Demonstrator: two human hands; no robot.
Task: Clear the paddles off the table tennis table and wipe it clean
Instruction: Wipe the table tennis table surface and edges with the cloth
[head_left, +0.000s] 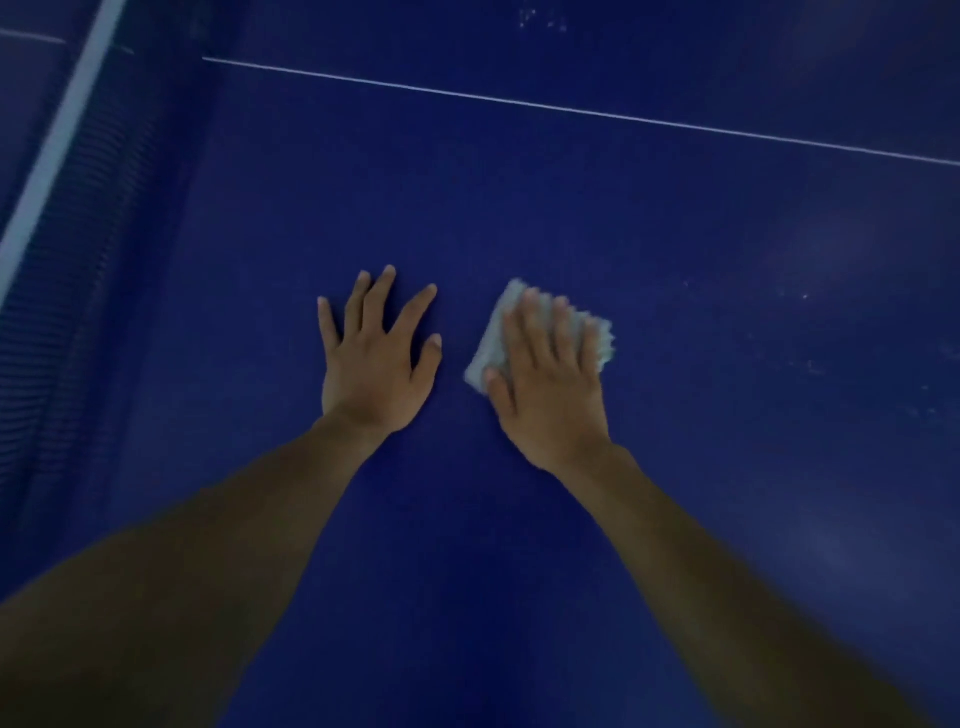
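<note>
The blue table tennis table (519, 218) fills the view. My right hand (550, 384) lies flat on a folded pale grey cloth (493, 343) and presses it onto the table surface; the cloth's edges are blurred. My left hand (376, 353) rests palm down on the bare table just left of the cloth, fingers spread, holding nothing. No paddle is in view.
The net (78, 249) with its white top band runs along the left edge. A thin white centre line (571, 109) crosses the table beyond my hands. Pale specks and smudges (810, 364) mark the surface at the right.
</note>
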